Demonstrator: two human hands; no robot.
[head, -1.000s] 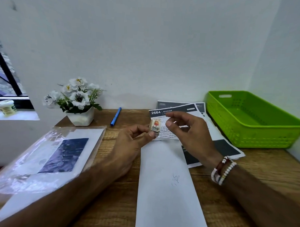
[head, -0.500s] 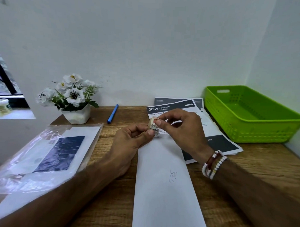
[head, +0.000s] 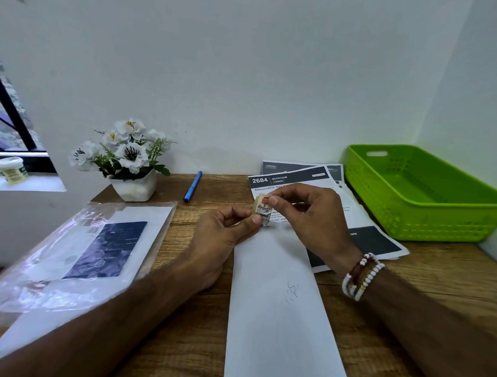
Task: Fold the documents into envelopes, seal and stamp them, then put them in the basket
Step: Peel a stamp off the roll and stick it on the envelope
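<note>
Stamp, small perforated paper with a red patch, sits pinched in both your hands above the far end of the long white paper envelope; your left hand grips its lower edge, and your right hand, apart from it a second ago, now pinches its top; peeling looks begun, sticking not; the green plastic basket waits at the far right corner of the wooden worktop.
</note>
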